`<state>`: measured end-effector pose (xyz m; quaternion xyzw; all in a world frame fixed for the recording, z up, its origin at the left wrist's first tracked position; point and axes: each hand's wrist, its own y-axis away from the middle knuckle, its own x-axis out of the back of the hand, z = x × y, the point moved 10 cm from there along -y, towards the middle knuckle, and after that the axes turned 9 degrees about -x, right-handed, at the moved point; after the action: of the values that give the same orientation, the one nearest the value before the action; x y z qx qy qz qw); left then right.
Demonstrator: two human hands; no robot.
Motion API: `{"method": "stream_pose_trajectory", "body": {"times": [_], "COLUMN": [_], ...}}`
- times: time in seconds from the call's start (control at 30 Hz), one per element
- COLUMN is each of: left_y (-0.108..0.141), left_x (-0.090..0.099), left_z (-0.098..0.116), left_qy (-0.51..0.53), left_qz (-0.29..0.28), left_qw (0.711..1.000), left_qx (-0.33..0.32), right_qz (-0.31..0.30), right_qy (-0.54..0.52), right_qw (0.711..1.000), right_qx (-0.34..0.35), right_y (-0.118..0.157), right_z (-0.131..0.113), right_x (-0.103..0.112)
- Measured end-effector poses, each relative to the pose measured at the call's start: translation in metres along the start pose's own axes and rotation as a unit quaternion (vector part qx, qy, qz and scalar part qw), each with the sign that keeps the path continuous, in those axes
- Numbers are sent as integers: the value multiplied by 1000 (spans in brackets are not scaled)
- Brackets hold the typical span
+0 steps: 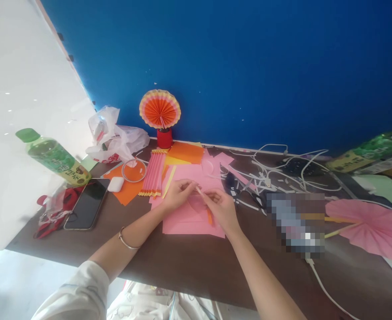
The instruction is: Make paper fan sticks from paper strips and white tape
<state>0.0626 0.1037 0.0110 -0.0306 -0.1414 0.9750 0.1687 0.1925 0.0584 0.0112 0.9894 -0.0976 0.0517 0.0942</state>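
Note:
Over a stack of pink paper, my left hand and my right hand meet, fingertips pinched on a small, thin, pale strip. The strip looks like rolled or folded paper, but it is too small to be sure. Just left of my left hand lies a pleated pink paper piece with yellow and orange ends. Orange paper sheets lie beyond the hands. A round pleated paper fan in orange, pink and yellow stands upright in a red holder at the back.
On the left are a green-capped bottle, a phone, a white earbud case and a plastic bag. To the right lie scissors, white cables, paper scraps, a pixelated item and a pink fan.

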Motion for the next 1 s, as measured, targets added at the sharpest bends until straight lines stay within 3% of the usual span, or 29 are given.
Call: {"method": "stream_pose_trajectory", "body": {"times": [0.13,0.53,0.73,0.83,1.0], "left_y": [-1,-1,3,3,-1], "left_x": [3,2,-5,-5,-1], "left_z": [-5,-3,-1,-3,-2], "left_qy": [55,81,37,-1,40], "left_qz": [24,27,-17,-20,-2], "left_qw": [998,996,999,1000,999], "left_qx": [19,22,31,22,-9], "right_qz": [-6,14,27,25,23], "right_qy": [2,48,63,62,51], "right_qw": [1000,999,996,997,998], "right_qx": [-4,9,53,41,11], "right_y": [0,-1,1,3,6], "right_z": [-1,2,-4,-5,-6], "right_x": [0,2,2,1,2]}}
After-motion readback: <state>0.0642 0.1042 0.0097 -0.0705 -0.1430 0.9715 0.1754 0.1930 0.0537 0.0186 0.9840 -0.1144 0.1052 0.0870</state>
